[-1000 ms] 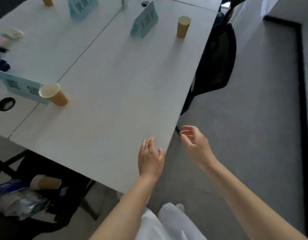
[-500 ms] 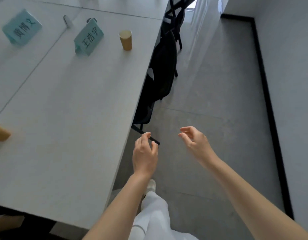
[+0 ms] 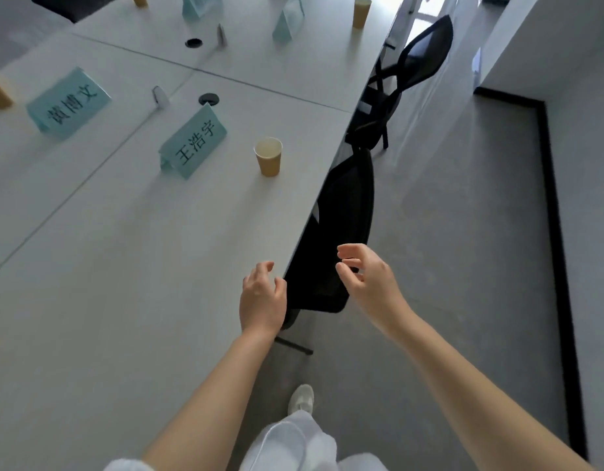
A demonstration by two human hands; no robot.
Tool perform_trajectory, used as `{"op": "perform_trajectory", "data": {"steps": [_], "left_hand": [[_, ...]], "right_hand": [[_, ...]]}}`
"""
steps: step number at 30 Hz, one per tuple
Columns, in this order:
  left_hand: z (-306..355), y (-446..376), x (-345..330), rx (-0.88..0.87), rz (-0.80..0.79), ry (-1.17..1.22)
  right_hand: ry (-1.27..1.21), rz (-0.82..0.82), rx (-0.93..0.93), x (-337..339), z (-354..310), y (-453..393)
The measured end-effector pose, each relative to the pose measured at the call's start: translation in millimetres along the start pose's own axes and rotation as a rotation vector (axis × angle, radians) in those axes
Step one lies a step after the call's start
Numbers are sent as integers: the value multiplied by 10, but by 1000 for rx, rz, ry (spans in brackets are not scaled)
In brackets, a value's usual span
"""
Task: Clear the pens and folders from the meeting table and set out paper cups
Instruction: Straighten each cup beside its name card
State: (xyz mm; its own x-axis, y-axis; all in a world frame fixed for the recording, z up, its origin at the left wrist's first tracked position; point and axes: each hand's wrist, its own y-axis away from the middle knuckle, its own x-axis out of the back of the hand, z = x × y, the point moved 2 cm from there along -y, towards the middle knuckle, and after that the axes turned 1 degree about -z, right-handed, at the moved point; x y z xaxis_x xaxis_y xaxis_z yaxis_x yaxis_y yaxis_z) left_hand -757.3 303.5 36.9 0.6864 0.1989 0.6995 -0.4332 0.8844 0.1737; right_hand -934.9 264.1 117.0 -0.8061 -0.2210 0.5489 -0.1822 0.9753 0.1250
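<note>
Both hands hang empty at the table (image 3: pixel 124 266) edge — left hand (image 3: pixel 261 300) loosely curled, right hand (image 3: pixel 368 280) half open over the black chair (image 3: pixel 338 212); a paper cup (image 3: pixel 268 160) stands upright beside a teal name card (image 3: pixel 193 144).

Both bare arms reach forward, left hand (image 3: pixel 262 298) and right hand (image 3: pixel 368 279) empty, fingers loosely curled.
</note>
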Motion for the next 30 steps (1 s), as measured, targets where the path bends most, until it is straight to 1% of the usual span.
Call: {"op": "perform_trajectory", "data": {"steps": [5, 10, 16, 20, 23, 27, 30], "left_hand": [[266, -602, -228, 44, 2, -35], [445, -1097, -524, 146, 22, -57], [627, -1514, -856, 329, 138, -50], [749, -1670, -1046, 392, 201, -38], [764, -1818, -1124, 429, 231, -77], [699, -2185, -1101, 527, 349, -141], [617, -2467, -1111, 595, 384, -137]], "right_hand": [[1, -63, -2, 143, 17, -779], [40, -176, 31, 249, 116, -1595], [71, -409, 88, 369, 275, -2509], [110, -552, 144, 395, 372, -2987], [144, -620, 205, 293, 350, -3299], [169, -730, 268, -63, 221, -3660], [164, -753, 306, -395, 100, -3907]]}}
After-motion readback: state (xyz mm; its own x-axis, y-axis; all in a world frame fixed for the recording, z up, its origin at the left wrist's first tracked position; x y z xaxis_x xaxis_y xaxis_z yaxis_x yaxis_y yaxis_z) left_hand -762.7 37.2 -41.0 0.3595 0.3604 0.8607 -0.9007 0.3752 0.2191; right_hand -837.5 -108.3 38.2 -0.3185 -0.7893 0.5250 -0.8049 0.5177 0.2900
